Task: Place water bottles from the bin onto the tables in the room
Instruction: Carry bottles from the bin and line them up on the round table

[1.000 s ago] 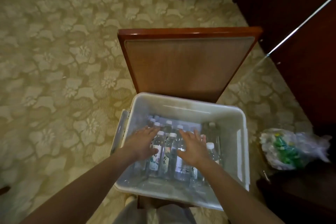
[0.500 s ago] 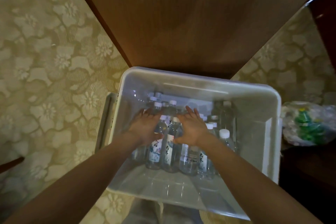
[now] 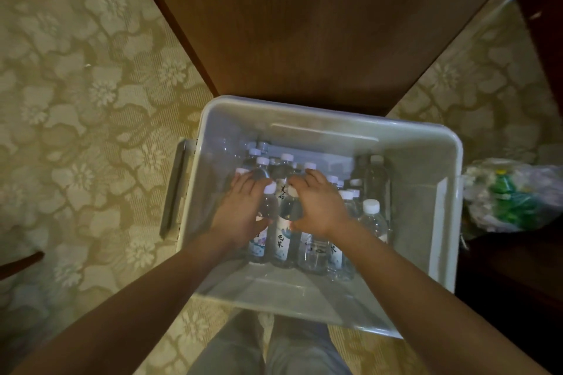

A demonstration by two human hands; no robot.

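1. We look down into a pale, translucent plastic bin (image 3: 396,143) that sits on a patterned beige carpet (image 3: 76,100), its far edge against a brown wooden table (image 3: 304,24).
2. The water bottles (image 3: 373,219) stand upright in a cluster toward the left and middle of the bin's floor; they are clear, with white caps and pale labels bearing dark characters. One more stands against the far right side of the cluster, near the back wall.
3. Our left hand (image 3: 240,216) is inside the bin, palm down over the left bottles, its fingers (image 3: 243,183) spread and laid across the caps and shoulders. They curl a little, but we cannot tell whether they have closed on any bottle.
4. Our right hand (image 3: 320,207) lies just beside it, also palm down, with the fingers bent over the caps of the middle bottles and the thumb turned toward a labelled bottle between the hands. Whether it has a grip, we cannot tell.
5. Both forearms reach in from the near edge, bare to the frame.
6. A crumpled clear bag (image 3: 515,195) with something green in it lies just right of the bin.
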